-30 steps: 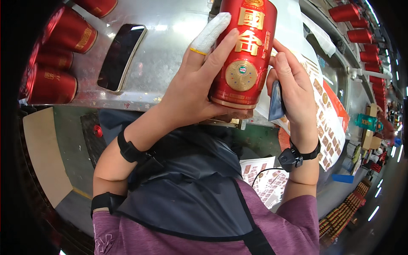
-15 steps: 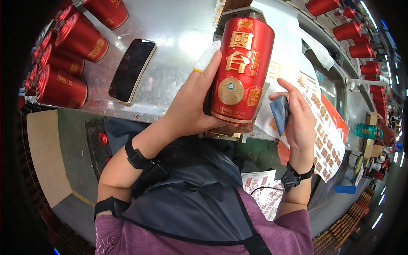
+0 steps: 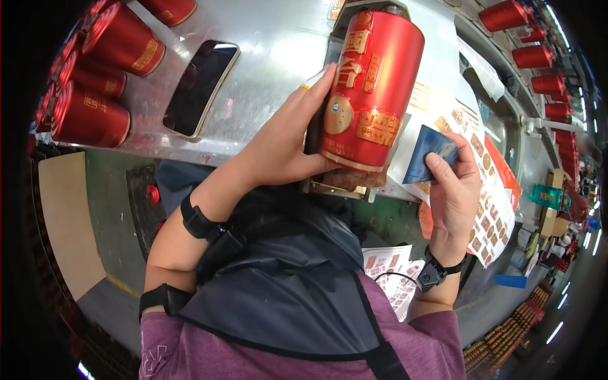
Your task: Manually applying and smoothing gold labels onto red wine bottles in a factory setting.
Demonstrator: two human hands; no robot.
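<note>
A shiny red bottle (image 3: 392, 82) with gold raised decals and a round gold badge lies tilted over a small brown-padded stand (image 3: 354, 180). My left hand (image 3: 285, 136) grips its left side, thumb near the base and the other fingers partly hidden behind it. A white covering with a yellow band shows on one finger. Just right of the bottle, my right hand (image 3: 457, 196) pinches a thin blue card-like piece (image 3: 425, 155) between thumb and fingers. The card is apart from the bottle.
Several red bottles (image 3: 92, 114) stand at the left of the metal bench (image 3: 253, 82). A black phone (image 3: 201, 88) lies between them and my left hand. Printed decal sheets (image 3: 491, 215) spread to the right, and more red bottles (image 3: 533, 56) line the far right.
The bottle has turned about its length, bringing the badge leftward and more plain red surface into view. My right hand has turned, so the blue card now shows its broad face.
</note>
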